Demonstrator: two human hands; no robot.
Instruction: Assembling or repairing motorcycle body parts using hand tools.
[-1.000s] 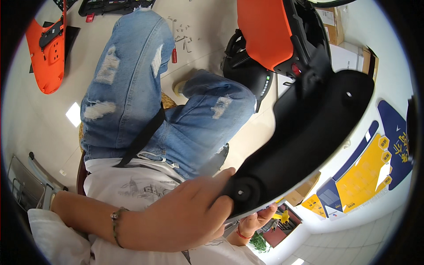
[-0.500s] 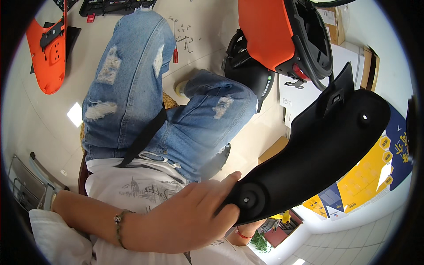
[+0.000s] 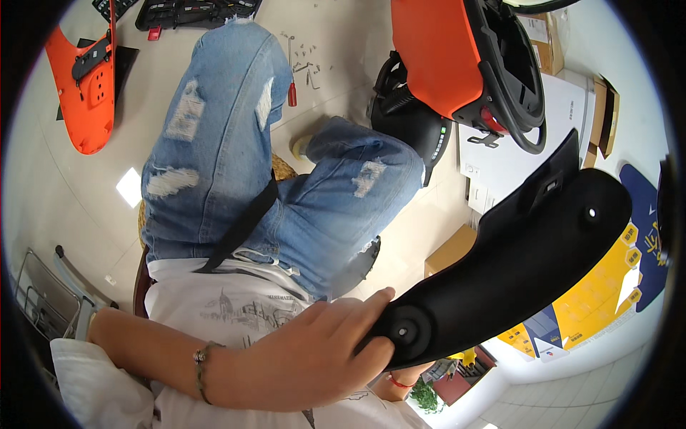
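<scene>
My left hand (image 3: 350, 336) grips the lower end of a curved black plastic piece (image 3: 522, 257), fingers at its edge beside a round recess with a hole. The piece slants up to the right, with a second hole and a slotted tab at its far end. My right hand (image 3: 407, 375), with a red string on the wrist, is mostly hidden behind the piece's lower end, and I cannot see its fingers. Beyond the piece stands an orange body with a black rail and red lamp (image 3: 436, 57), above a black housing (image 3: 421, 143).
An orange panel (image 3: 86, 129) and a black tool case (image 3: 193, 13) lie on the floor (image 3: 86, 200), with a red-handled screwdriver (image 3: 291, 93) and several small fasteners. My jeans-clad legs fill the middle. Boxes (image 3: 446, 247), printed panels (image 3: 586, 307) and a metal frame (image 3: 39, 300) are around the edges.
The black piece's far end has swung down and right, uncovering the orange body's rail and lamp. My right hand's fingers, seen a second ago, are now hidden behind it.
</scene>
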